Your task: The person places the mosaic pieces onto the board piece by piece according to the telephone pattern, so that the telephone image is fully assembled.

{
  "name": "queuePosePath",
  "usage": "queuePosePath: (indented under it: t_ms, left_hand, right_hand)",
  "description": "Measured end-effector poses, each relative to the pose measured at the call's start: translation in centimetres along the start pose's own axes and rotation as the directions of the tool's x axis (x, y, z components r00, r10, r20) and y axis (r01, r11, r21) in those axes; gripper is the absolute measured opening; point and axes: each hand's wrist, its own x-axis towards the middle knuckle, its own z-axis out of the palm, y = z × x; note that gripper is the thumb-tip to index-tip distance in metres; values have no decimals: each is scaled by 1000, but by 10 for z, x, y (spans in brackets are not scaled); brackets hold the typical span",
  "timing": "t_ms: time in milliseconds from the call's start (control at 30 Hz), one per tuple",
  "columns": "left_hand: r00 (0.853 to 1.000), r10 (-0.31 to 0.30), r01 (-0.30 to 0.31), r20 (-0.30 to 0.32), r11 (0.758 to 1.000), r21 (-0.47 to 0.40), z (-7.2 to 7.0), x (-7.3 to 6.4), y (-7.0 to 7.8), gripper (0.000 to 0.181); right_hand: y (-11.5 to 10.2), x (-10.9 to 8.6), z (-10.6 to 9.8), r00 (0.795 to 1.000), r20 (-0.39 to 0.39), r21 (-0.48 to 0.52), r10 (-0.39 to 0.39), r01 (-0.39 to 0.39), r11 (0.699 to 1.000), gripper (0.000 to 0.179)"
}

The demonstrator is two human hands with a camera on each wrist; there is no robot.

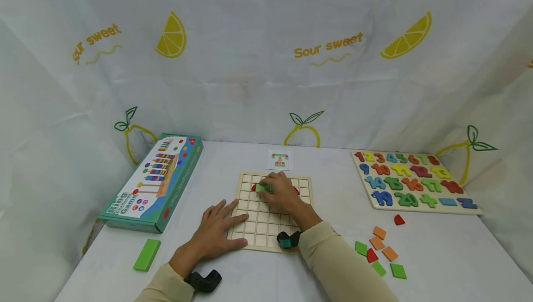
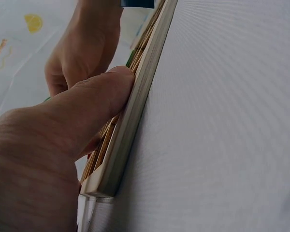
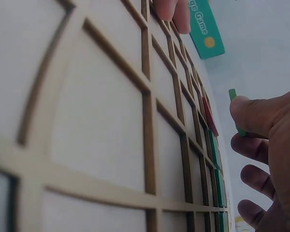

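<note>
A wooden grid board (image 1: 254,223) lies on the table before me. Over its far rows, my right hand (image 1: 281,193) pinches a small green tile (image 3: 233,93) between thumb and forefinger, raised off the board in the right wrist view. Below that tile, several green tiles (image 3: 215,151) and a red piece (image 3: 210,117) sit in the grid. Another red piece (image 1: 296,190) shows just right of the hand, which covers part of the row. My left hand (image 1: 214,230) is spread along the board's left side, its thumb (image 2: 106,92) against the near edge.
A small pattern card (image 1: 270,165) lies behind the board. Loose orange, red and green tiles (image 1: 390,253) lie at right, near a number puzzle board (image 1: 420,207). At left are a boxed game (image 1: 145,195) and a green block (image 1: 147,255).
</note>
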Motion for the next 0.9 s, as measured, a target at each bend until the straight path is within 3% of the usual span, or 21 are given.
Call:
queuePosePath:
  t_ms: [633,900]
  left_hand:
    - [1000,15,-15,-18,1000,-1,0,-1,-1,66]
    - [999,23,-23,-27,999,-22,0,-1,-1,66]
  right_hand:
    - [-8,3,12,993,107,-56,49,-44,997,20]
    - [-11,1,13,994,103,-95,37,-28,995,20]
